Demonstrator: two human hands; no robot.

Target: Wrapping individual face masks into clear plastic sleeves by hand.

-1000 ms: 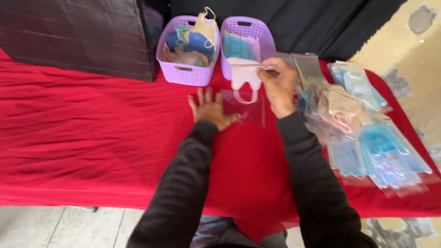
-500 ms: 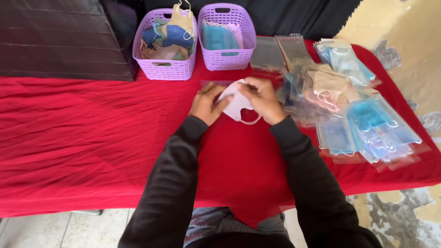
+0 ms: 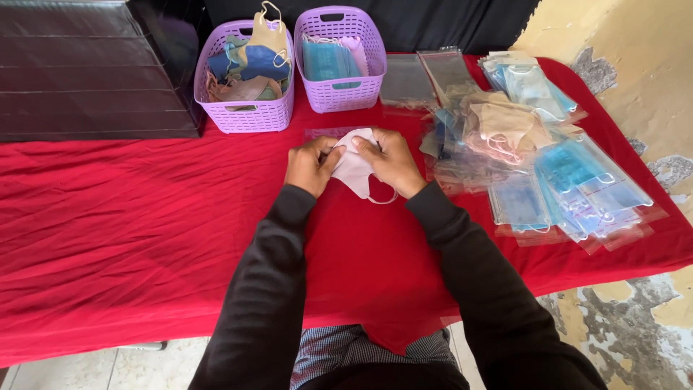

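Since half a second ago, both hands are staying closed on the pale pink fabric face mask (image 3: 355,167), barely shifting. Left hand (image 3: 310,165) is pinching the mask's upper edge from nine o'clock; right hand (image 3: 390,160) is clamping it from three o'clock, equally near. Mask is lying between them on the red tablecloth (image 3: 130,217), long axis running twelve to six, ear loop trailing toward six. Clear plastic sleeve (image 3: 325,134) is lying just beyond, at twelve. Farther off, two lilac plastic baskets (image 3: 249,115) are standing at twelve; bagged masks (image 3: 563,180) are piling at three.
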